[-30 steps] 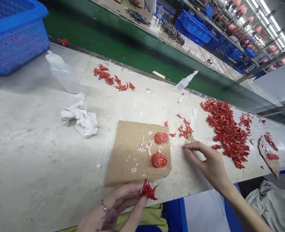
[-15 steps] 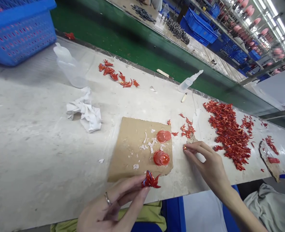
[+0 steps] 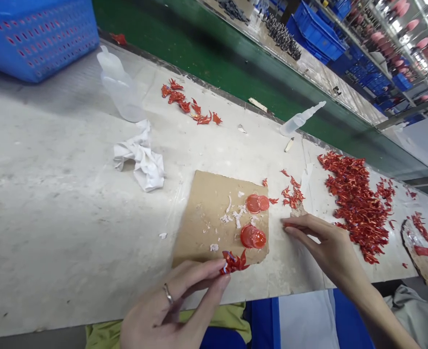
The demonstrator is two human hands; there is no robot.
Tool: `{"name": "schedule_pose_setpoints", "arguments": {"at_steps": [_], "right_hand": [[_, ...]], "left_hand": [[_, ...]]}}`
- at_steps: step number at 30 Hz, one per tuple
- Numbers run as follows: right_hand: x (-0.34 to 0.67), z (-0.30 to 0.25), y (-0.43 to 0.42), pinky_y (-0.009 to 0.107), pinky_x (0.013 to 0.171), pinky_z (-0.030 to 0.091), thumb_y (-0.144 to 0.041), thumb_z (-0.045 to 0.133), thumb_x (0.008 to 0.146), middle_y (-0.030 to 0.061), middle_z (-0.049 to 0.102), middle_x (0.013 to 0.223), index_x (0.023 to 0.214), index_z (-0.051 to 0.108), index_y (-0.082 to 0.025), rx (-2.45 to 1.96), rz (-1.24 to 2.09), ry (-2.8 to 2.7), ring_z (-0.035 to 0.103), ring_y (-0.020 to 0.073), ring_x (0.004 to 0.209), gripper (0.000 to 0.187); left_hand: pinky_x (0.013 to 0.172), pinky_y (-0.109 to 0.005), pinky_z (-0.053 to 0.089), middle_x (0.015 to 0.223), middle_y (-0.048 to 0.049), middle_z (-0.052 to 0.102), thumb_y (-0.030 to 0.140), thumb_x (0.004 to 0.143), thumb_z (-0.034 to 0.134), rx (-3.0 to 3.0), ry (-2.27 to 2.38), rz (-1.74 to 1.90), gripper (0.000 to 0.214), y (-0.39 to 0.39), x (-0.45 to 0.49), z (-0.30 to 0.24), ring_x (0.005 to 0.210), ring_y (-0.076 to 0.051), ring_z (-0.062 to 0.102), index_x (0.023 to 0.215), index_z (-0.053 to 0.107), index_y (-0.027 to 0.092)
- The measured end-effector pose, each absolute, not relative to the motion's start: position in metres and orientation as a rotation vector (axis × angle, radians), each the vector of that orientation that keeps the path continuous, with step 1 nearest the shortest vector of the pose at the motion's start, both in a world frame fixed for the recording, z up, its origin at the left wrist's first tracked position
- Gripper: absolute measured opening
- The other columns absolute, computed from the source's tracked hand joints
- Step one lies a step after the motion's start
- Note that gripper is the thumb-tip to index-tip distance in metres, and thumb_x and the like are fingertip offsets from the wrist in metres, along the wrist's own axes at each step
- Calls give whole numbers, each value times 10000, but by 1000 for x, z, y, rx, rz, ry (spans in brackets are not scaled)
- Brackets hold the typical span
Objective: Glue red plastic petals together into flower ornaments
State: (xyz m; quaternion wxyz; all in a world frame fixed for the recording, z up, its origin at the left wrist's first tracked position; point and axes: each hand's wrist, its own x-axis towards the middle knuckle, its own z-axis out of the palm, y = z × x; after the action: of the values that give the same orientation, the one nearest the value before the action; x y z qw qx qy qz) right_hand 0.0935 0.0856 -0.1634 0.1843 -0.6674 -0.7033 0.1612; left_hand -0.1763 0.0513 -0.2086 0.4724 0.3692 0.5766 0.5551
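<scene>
Between the thumb and fingertips of my left hand (image 3: 179, 300) is a red spiky figure piece (image 3: 234, 262) with bluish and gold markings, held over the near edge of a cardboard sheet (image 3: 199, 218). My right hand (image 3: 326, 242) is closed in a pinch just right of the cardboard. A small red part (image 3: 289, 225) shows at its fingertips, mostly hidden. Two small red cups (image 3: 253, 236) stand on the cardboard among white scraps (image 3: 238, 215). Several small red pieces (image 3: 293, 194) lie beyond my right hand.
To the right spreads a large heap of red pieces (image 3: 359, 203). A crumpled white cloth (image 3: 141, 157), a squeeze bottle (image 3: 121, 89) and a blue basket (image 3: 42, 43) are at left. Another dropper bottle (image 3: 297, 121) stands by the green conveyor strip (image 3: 184, 53).
The camera view has shifted, so the bench items appear further right. My left hand has turned its red piece slightly; my right hand keeps its pinch beside the cardboard.
</scene>
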Motion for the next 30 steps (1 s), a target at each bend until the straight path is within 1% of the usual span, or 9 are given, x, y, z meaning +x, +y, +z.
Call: {"name": "schedule_pose_setpoints", "arguments": {"at_steps": [3, 6, 8, 11, 14, 17, 20, 26, 30], "right_hand": [[96, -164, 87, 360, 751, 673, -358, 759, 940, 24, 874, 931, 953, 864, -281, -1909, 430, -1939, 826, 252, 807, 130], [97, -163, 90, 389, 783, 679, -383, 778, 920, 25, 876, 920, 917, 879, -297, -1909, 464, -1863, 829, 264, 825, 133], [94, -160, 93, 380, 744, 680, -394, 810, 892, 34, 873, 890, 872, 885, -302, -1888, 529, -1791, 824, 261, 800, 120], [82, -152, 95, 326, 611, 653, -374, 856, 863, 37, 853, 801, 838, 885, -307, -1807, 673, -1695, 792, 230, 702, 78], [64, -142, 94, 281, 589, 620, -295, 846, 892, 26, 837, 775, 884, 885, -307, -1693, 758, -1702, 764, 192, 684, 42], [48, -137, 91, 248, 627, 593, -217, 815, 926, 9, 822, 793, 941, 880, -307, -1588, 795, -1779, 745, 157, 705, 112], [39, -139, 90, 224, 636, 565, -197, 803, 939, -4, 779, 802, 982, 879, -308, -1538, 771, -1828, 706, 128, 713, 141], [32, -148, 89, 209, 676, 554, -131, 785, 941, -13, 743, 838, 1008, 872, -285, -1524, 761, -1846, 679, 111, 756, 189], [30, -149, 90, 203, 689, 554, -120, 774, 948, -22, 734, 851, 1053, 866, -303, -1509, 767, -1853, 669, 104, 766, 230]], "left_hand": [[798, -27, 592, 894, 194, 846, 174, 773, 847, 961, 1429, 1369, 302, 52, -179, -210, 697, -40, 804, 895, 854, 450], [793, -33, 598, 895, 190, 847, 184, 793, 840, 979, 1447, 1358, 302, 53, -181, -210, 716, -45, 808, 919, 855, 459], [791, -46, 610, 897, 177, 849, 204, 799, 840, 973, 1447, 1337, 266, 53, -181, -211, 717, -53, 811, 916, 857, 443], [837, -43, 600, 914, 173, 852, 253, 802, 857, 980, 1508, 1292, 208, 50, -181, -214, 739, -52, 819, 926, 853, 421], [902, -37, 583, 941, 206, 847, 270, 823, 851, 1037, 1592, 1264, 215, 47, -180, -217, 783, -36, 820, 957, 840, 439], [946, -52, 583, 967, 244, 835, 268, 848, 836, 1077, 1604, 1269, 238, 46, -180, -218, 811, -26, 817, 979, 825, 466], [966, -43, 570, 980, 264, 829, 253, 864, 825, 1109, 1597, 1281, 253, 47, -179, -218, 825, -14, 812, 989, 818, 474], [946, -40, 579, 990, 276, 821, 221, 861, 822, 1112, 1592, 1300, 286, 48, -178, -216, 822, -1, 791, 1001, 810, 470], [971, -48, 574, 1010, 284, 817, 229, 869, 822, 1107, 1580, 1289, 294, 46, -177, -217, 845, -1, 786, 1026, 805, 476]]}}
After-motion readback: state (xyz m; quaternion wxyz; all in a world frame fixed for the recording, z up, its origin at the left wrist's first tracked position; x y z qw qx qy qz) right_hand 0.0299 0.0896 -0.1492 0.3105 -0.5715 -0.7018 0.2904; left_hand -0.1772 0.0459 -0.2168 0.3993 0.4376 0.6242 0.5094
